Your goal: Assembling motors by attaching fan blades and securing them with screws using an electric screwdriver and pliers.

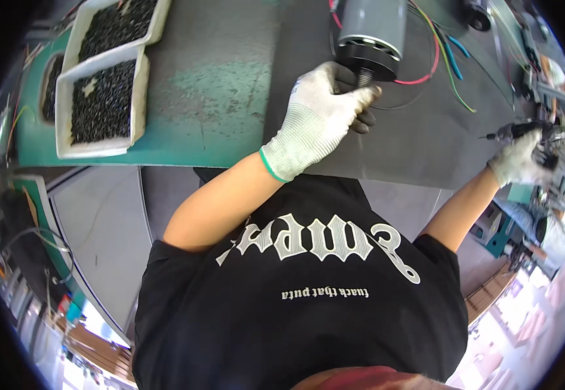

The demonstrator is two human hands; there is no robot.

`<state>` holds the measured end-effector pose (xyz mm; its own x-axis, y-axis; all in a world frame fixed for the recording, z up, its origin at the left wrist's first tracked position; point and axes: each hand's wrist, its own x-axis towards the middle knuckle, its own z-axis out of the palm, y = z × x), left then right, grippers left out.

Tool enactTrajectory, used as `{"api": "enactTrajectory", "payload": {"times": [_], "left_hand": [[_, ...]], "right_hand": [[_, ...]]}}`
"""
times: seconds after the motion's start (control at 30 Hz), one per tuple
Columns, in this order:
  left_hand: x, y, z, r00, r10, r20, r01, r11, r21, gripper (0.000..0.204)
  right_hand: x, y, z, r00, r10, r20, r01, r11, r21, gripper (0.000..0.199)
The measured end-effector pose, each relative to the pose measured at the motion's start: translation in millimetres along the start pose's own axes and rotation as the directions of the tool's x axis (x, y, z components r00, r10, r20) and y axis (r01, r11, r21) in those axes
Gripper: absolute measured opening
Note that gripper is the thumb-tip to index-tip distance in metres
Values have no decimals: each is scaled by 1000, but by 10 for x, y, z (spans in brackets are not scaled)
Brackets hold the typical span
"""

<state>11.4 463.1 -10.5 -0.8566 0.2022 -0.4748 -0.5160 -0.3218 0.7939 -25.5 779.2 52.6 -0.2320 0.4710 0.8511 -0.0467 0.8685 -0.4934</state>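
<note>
A grey cylindrical motor (pixel 374 25) with a black end cap lies on the dark mat at the far middle of the bench. From its near end sticks a ridged metal shaft (pixel 364 78). My left hand (pixel 324 107), in a white knit glove with dark fingertips, is closed around that shaft, the thumb lying along its near end. Far out to the right, my gloved right hand (pixel 523 159) grips a dark power screwdriver (pixel 508 134), its thin bit pointing left. The fingers on the tool are partly hidden.
Two white bins (pixel 141 110) of small black parts stand on the green bench (pixel 224 123) at left. Blue-handled pliers (pixel 452 55) and red and yellow-green wires (pixel 448 68) lie right of the motor. Another person (pixel 555 237) is at the far right.
</note>
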Motion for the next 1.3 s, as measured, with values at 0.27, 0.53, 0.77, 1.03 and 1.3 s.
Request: {"api": "enactTrajectory", "payload": {"times": [0.27, 0.53, 0.77, 1.03, 1.3], "left_hand": [[-844, 421, -820, 965, 260, -18, -217, 840, 498, 21], [-1349, 1387, -3234, 405, 851, -335, 441, 139, 887, 27], [-744, 1617, -3849, 489, 731, -476, 663, 43, 748, 28], [-742, 1684, -4059, 544, 708, -450, 520, 137, 843, 26], [-980, 1595, -3897, 517, 638, -571, -11, 672, 741, 17]], "right_hand": [[-331, 982, 1095, 272, -147, 951, 338, 940, 49, 58], [-315, 1298, 646, 569, -86, 818, 195, 980, -33, 55], [-417, 1326, 309, 717, 322, 618, -255, 947, -198, 51], [-424, 1358, 293, 677, 385, 628, -337, 920, -201, 55], [-495, 1279, 275, 695, 414, 588, -417, 898, -139, 56]]}}
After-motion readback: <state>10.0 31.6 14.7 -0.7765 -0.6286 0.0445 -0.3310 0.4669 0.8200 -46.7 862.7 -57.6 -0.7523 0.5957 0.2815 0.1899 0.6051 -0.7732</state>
